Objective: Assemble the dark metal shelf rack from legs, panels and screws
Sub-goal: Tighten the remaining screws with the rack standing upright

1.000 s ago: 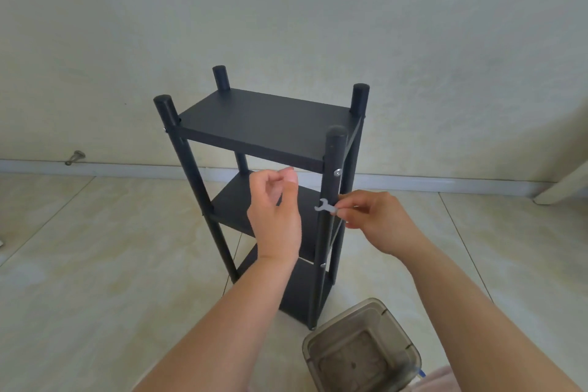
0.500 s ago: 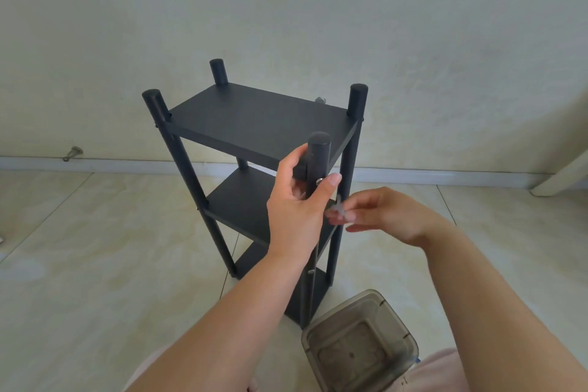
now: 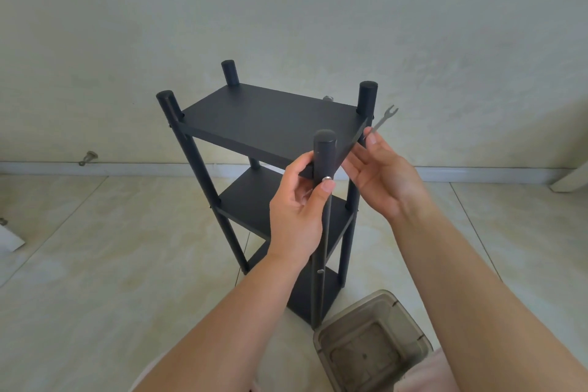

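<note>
The dark metal shelf rack (image 3: pixel 270 118) stands upright on the floor with three panels between four round legs. My left hand (image 3: pixel 299 210) grips the near leg (image 3: pixel 324 153) just under the top panel, thumb beside a silver screw (image 3: pixel 327 179). My right hand (image 3: pixel 378 172) is to the right of that leg, palm turned up, pinching a small flat silver wrench (image 3: pixel 384 119) whose forked end points up beside the far right leg (image 3: pixel 367 97). Another screw head (image 3: pixel 319 271) shows lower on the near leg.
A translucent grey plastic box (image 3: pixel 372 340) sits on the tiled floor just right of the rack's foot. A metal door stop (image 3: pixel 88 157) is at the baseboard on the left. A white sheet corner (image 3: pixel 9 240) lies at the far left edge.
My left hand went from the air to gripping the near leg. My right hand rose from the leg's middle to the top panel's edge, wrench now pointing up.
</note>
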